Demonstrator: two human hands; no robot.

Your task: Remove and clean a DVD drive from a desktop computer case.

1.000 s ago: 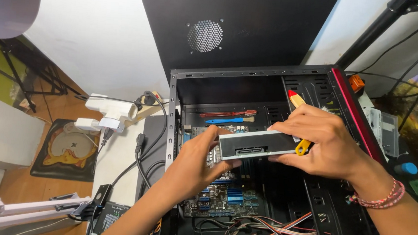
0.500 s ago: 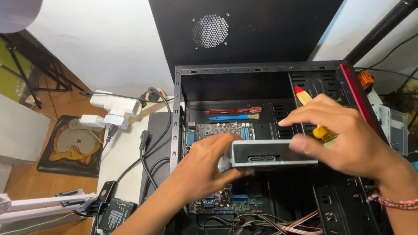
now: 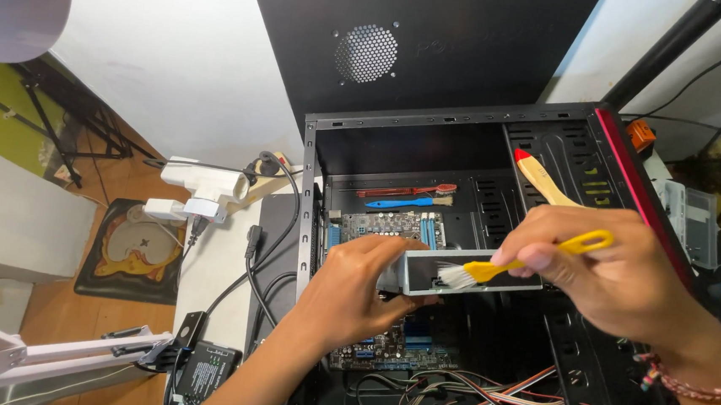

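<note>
Holding the grey rectangular metal drive unit [image 3: 465, 273] by its near end above the open black computer case [image 3: 466, 151], the left hand [image 3: 354, 291] grips with fingers wrapped shut. The right hand [image 3: 617, 275] pinches a small yellow-handled brush [image 3: 534, 257] (white bristles touching the drive's face). A one-ended grip could let the drive tip onto the green motherboard [image 3: 392, 230] below. Half a second ago the right hand also steadied the drive; now only the brush meets it.

The left hand [image 3: 350, 291] hides the near end of the grey drive [image 3: 470, 274], and the right hand [image 3: 617, 275] covers its far end. The right forearm and the cables [image 3: 465, 396] are cut off by the picture's edge.
</note>
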